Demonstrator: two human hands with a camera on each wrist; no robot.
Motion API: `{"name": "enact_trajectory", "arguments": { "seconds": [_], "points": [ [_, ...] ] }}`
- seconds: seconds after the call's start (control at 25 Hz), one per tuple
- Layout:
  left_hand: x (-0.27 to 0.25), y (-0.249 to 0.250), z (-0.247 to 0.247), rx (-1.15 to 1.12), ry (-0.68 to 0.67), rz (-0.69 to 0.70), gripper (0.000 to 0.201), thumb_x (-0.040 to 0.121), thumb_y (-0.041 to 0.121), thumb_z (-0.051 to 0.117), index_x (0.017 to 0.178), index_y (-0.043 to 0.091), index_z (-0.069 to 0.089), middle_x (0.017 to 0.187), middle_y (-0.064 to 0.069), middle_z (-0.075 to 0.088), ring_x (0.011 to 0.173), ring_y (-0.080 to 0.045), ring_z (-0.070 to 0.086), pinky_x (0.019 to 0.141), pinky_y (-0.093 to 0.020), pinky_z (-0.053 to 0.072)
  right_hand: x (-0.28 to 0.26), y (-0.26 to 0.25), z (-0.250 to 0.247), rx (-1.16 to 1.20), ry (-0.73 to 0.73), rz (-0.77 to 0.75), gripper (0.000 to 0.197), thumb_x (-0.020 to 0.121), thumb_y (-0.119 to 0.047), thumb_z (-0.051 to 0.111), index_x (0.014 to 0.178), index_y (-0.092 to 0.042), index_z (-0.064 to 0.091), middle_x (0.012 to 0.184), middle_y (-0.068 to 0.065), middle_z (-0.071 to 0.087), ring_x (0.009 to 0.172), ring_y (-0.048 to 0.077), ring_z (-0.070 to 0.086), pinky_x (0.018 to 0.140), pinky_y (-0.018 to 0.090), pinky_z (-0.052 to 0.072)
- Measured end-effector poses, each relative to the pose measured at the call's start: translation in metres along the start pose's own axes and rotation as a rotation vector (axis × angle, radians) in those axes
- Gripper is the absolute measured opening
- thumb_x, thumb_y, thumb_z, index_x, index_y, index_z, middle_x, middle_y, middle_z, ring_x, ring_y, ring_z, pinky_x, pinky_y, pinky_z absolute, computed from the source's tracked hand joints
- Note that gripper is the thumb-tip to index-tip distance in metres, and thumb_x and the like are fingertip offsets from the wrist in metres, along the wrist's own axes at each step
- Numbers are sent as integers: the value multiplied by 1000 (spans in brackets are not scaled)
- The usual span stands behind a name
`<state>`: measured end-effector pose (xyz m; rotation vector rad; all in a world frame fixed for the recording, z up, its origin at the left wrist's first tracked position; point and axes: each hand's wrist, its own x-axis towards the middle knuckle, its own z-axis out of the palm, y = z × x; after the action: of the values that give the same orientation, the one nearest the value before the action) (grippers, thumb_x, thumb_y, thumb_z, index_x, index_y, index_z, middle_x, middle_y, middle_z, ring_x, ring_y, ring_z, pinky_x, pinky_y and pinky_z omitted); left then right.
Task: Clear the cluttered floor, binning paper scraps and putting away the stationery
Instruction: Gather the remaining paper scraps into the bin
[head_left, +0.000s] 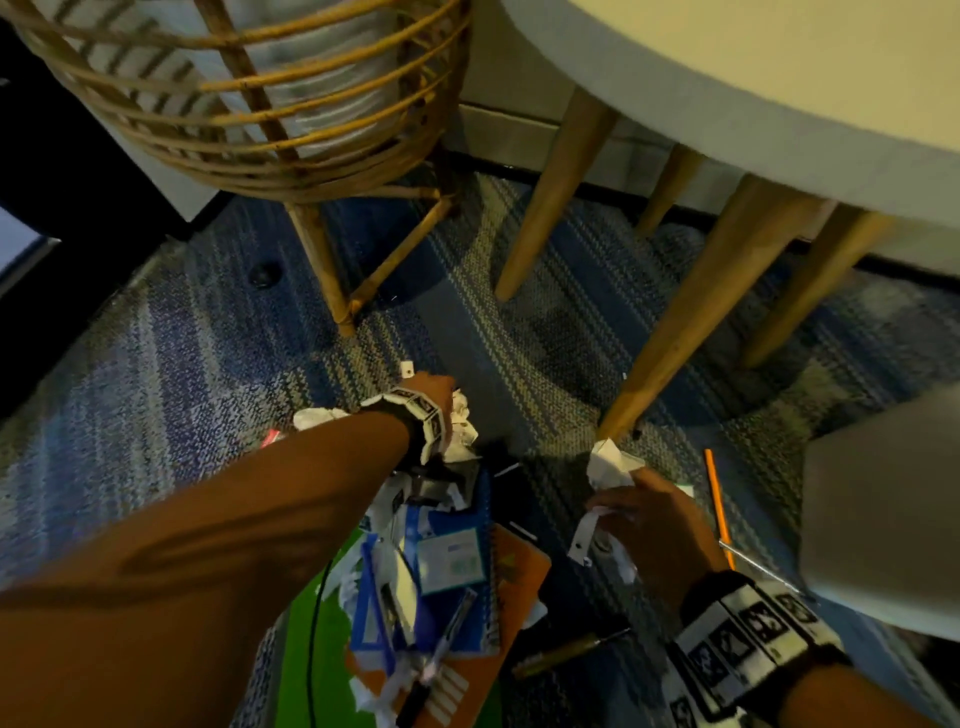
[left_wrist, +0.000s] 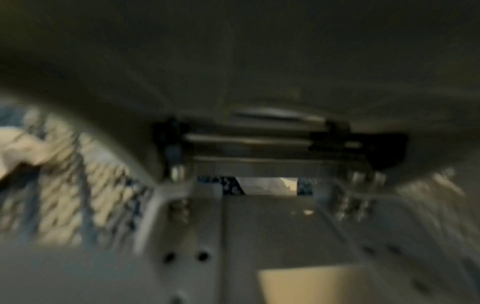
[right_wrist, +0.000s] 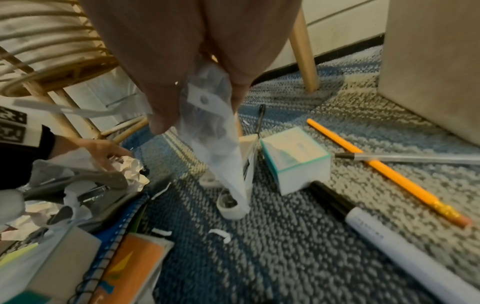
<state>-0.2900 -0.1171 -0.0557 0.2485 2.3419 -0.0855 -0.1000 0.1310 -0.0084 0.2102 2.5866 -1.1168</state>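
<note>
My left hand (head_left: 445, 399) reaches forward over a crumpled white paper ball (head_left: 462, 422), its fingers curved down onto it. In the right wrist view the left hand (right_wrist: 111, 152) closes on the same ball (right_wrist: 133, 170) beside a grey stapler (right_wrist: 91, 182). My right hand (head_left: 610, 506) pinches a bunch of white paper scraps (head_left: 610, 462) above the carpet. From the right hand (right_wrist: 197, 107) in the right wrist view, those scraps (right_wrist: 215, 139) dangle down. The left wrist view is blurred and shows no fingers.
A pile of notebooks (head_left: 467, 582), pens and torn paper lies between my arms. On the carpet lie a sticky-note cube (right_wrist: 296, 158), an orange pencil (right_wrist: 384, 170), a marker (right_wrist: 389, 236) and a clear pen (right_wrist: 415, 158). A rattan chair (head_left: 260, 104) and table legs (head_left: 691, 312) stand ahead.
</note>
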Motion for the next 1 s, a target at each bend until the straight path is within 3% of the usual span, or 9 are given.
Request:
{"name": "enact_trajectory", "arguments": {
  "seconds": [0.08,0.16,0.24,0.36,0.44,0.68,0.8,0.88,1.0],
  "points": [
    [2,-2,4,-113,43,-12,77,80,26,73,146,19,34,140,-10,48,115,-33,56,90,-41,53,-2,-2,-12,57,3,-18,24,86,0,65,87,-23,73,95,13,66,81,28,61,70,28,48],
    [-4,-4,2,-213,121,-22,73,83,32,70,146,22,35,136,-9,52,114,-32,57,91,-41,53,-5,-4,-30,-56,35,-81,20,83,-3,69,92,-19,76,92,1,60,85,20,55,72,5,37],
    [-17,-7,-2,-324,239,-14,72,82,36,69,145,25,35,137,-8,53,114,-32,57,90,-39,52,-7,-1,-47,-190,66,-199,22,77,-4,76,90,-21,77,90,0,58,84,20,55,72,3,35],
    [-57,0,-26,-533,463,103,46,82,26,69,123,20,50,102,-10,63,89,-30,60,70,-29,44,-23,-2,-77,-334,38,-321,26,74,-5,79,91,-24,76,86,2,57,78,30,55,68,42,53],
    [-94,10,-51,-652,569,184,29,80,22,70,102,23,51,77,0,57,71,-22,55,62,-24,36,-38,-12,-104,-373,63,-324,25,77,-10,76,96,-26,75,90,3,57,81,31,54,71,51,51],
    [-223,94,-97,-733,406,631,25,79,9,70,88,26,54,70,12,58,65,-3,55,58,-17,40,-102,-30,-179,-268,113,-311,19,80,-26,69,97,-31,75,100,3,60,94,29,61,80,40,53],
    [-284,168,-120,-777,331,919,19,80,8,70,86,19,56,74,5,62,66,-6,57,58,-20,44,-143,-38,-227,-184,321,-313,16,81,-23,71,96,-28,75,90,-19,54,82,-4,51,75,6,40],
    [-311,218,-138,-830,357,1032,18,82,11,70,84,18,54,73,7,60,64,-4,56,58,-18,42,-164,-43,-265,-67,526,-267,18,82,-17,70,93,-30,74,82,-12,51,75,-2,50,68,7,37],
    [-325,291,-164,-933,401,1089,19,87,15,63,83,24,47,66,13,53,60,-4,51,55,-18,36,-171,-26,-312,28,675,-115,22,81,-15,73,87,-35,70,89,3,62,83,15,59,78,28,47]
  ]
}}
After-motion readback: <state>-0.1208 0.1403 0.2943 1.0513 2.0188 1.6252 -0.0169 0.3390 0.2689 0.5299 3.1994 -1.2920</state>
